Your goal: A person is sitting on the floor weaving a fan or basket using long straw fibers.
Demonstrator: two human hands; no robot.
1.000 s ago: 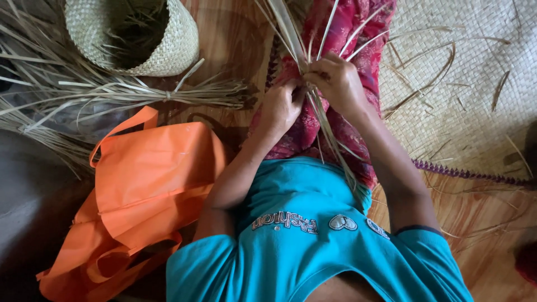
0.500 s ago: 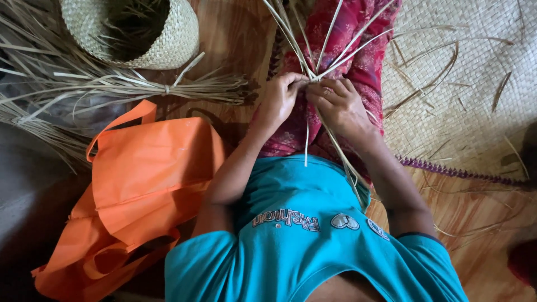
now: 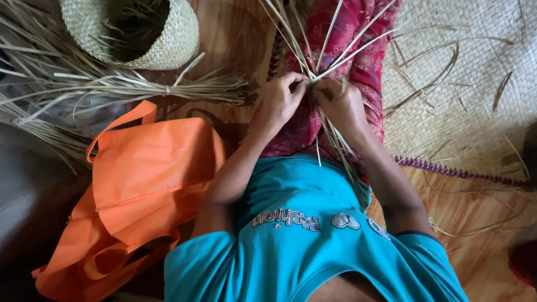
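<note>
Both arms bent, forearms converging toward 12 o'clock over the lap. Left hand [image 3: 282,100] and right hand [image 3: 340,103] touching, fingers pinched shut on the dried leaf strips [image 3: 319,47], which fan upward. Woven basket [image 3: 134,31] at 10 o'clock, orange bag [image 3: 151,173] at 8.

Orange bag [image 3: 151,184], woven basket [image 3: 134,31], perhaps straw mat [image 3: 470,84]

Left hand [image 3: 282,100] and right hand [image 3: 340,103] pinching crossing palm-leaf strips [image 3: 313,56] over red patterned skirt [image 3: 358,61]; orange bag [image 3: 145,179] lying left.
</note>
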